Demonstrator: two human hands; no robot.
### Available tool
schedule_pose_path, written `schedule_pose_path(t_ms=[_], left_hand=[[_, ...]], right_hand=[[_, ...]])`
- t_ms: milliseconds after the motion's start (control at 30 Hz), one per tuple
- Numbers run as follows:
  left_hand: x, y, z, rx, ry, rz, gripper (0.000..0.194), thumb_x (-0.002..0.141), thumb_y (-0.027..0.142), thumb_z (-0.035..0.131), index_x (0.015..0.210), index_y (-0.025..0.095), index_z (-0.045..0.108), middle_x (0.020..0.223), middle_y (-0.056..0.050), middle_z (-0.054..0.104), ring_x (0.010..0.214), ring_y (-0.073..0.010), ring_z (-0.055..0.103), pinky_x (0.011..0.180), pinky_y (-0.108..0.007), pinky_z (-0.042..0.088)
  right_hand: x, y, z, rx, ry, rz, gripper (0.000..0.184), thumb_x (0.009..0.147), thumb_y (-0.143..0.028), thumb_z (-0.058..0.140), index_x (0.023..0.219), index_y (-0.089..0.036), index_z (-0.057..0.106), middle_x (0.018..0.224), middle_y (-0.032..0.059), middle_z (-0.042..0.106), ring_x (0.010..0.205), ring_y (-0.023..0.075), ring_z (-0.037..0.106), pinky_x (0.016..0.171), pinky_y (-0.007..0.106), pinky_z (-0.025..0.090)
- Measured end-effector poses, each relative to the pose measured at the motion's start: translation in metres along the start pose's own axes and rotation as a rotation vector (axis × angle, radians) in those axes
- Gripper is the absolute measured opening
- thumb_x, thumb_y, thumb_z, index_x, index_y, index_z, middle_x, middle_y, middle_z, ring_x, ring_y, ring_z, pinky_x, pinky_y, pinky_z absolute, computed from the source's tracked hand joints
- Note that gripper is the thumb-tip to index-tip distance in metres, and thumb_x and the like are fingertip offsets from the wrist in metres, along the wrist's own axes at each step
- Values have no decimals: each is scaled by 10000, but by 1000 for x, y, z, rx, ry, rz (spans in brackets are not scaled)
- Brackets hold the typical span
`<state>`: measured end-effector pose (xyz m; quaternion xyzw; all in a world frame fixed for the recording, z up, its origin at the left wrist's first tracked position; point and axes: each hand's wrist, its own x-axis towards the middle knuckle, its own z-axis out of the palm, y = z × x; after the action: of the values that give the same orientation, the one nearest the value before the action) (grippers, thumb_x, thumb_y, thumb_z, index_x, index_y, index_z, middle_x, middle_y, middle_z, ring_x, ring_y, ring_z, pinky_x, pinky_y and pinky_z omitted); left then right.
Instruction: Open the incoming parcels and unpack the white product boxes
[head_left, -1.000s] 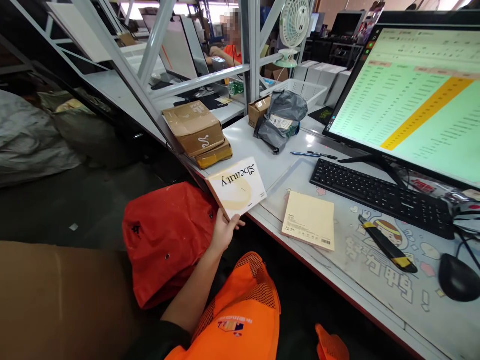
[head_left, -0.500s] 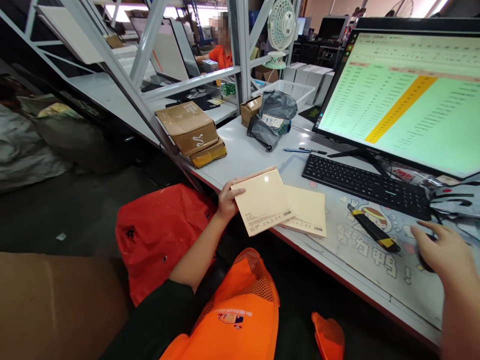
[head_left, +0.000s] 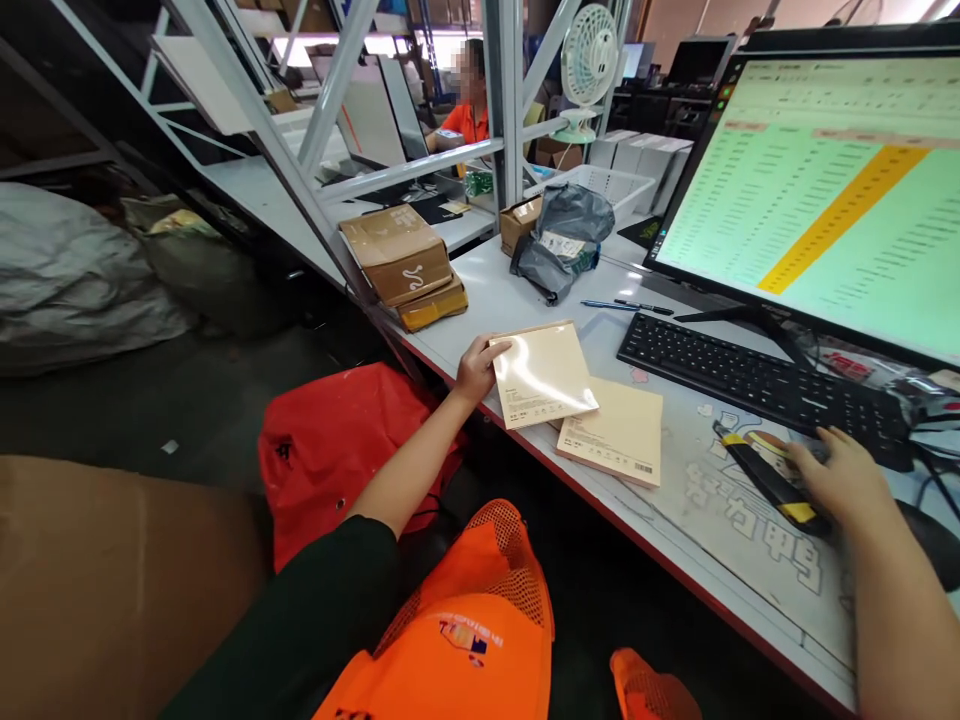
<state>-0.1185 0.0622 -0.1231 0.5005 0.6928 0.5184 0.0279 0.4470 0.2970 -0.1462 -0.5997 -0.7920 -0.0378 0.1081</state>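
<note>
My left hand [head_left: 477, 368] is closed on the left edge of a flat cream box [head_left: 544, 375], with the thumb on top. Small print runs along the box's lower part, and light glares across its face. Partly under its corner, a second cream box [head_left: 619, 435] lies at the table's front edge, its barcode showing. My right hand [head_left: 840, 475] is open with its fingers apart, beside a black and yellow utility knife [head_left: 769, 475] on the printed desk mat [head_left: 720, 520]. Right of that hand's wrist sits a black mouse [head_left: 930, 540], which the hand does not hold.
A black keyboard [head_left: 750, 380] stands before the monitor [head_left: 832, 190]. Pens [head_left: 626, 306], a grey plastic parcel [head_left: 566, 235] and stacked cardboard boxes [head_left: 397, 255] lie farther back. A red bag [head_left: 345, 450] is below the table's left. Behind the frame, a person in orange sits.
My right hand has left the mouse and moved left toward the utility knife. The left hand's box has shifted off the second box, exposing more of it. The view has turned slightly left.
</note>
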Motion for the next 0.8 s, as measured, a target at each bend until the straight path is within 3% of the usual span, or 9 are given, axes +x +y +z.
schedule_pose_path(t_ms=[133, 300, 367, 500, 700, 800], left_hand=[[1, 8, 1, 76, -47, -39, 200, 925, 137, 642, 1108, 123, 722, 1294, -63, 666, 1233, -187, 610, 1097, -315, 469], [14, 3, 5, 62, -151, -41, 371, 852, 164, 554, 1172, 128, 739, 1173, -103, 716, 1142, -306, 652, 1104, -488, 474], [21, -11, 9, 232, -216, -68, 447, 864, 221, 489, 1239, 179, 729, 1185, -84, 726, 1136, -311, 658, 1078, -466, 492], [29, -33, 15, 439, -232, -45, 475, 888, 343, 456, 1268, 231, 719, 1195, -55, 744, 1116, -327, 672, 1007, -456, 534], [36, -37, 16, 405, -217, -85, 547, 929, 412, 370, 1229, 160, 752, 1275, -141, 738, 1191, -352, 672, 1036, -447, 523], [42, -34, 12, 368, -215, -164, 548, 917, 382, 367, 1209, 139, 762, 1273, -154, 739, 1214, -333, 672, 1060, -413, 508]], right_hand=[[-3, -17, -13, 105, -69, 81, 737, 978, -396, 453, 1401, 205, 503, 1493, 398, 436, 1470, 405, 361, 1200, 451, 307], [-8, -35, -15, 70, 3, 123, 646, 872, -348, 537, 1440, -40, 564, 1502, 252, 495, 1440, 351, 407, 1205, 455, 350], [-6, -35, -11, 53, 32, 145, 649, 866, -338, 545, 1455, -65, 551, 1521, 221, 491, 1438, 338, 411, 1209, 443, 358], [-7, -36, -10, 43, 52, 153, 650, 927, -337, 491, 1509, -48, 490, 1570, 192, 456, 1458, 319, 380, 1210, 423, 351], [-2, -54, -23, 30, 68, 224, 651, 1003, -402, 482, 1568, -84, 421, 1457, 214, 524, 1358, 352, 436, 1106, 474, 387], [8, -63, -30, 10, 74, 261, 554, 1012, -458, 510, 1423, -98, 602, 1344, 218, 563, 1277, 372, 468, 1071, 489, 370]])
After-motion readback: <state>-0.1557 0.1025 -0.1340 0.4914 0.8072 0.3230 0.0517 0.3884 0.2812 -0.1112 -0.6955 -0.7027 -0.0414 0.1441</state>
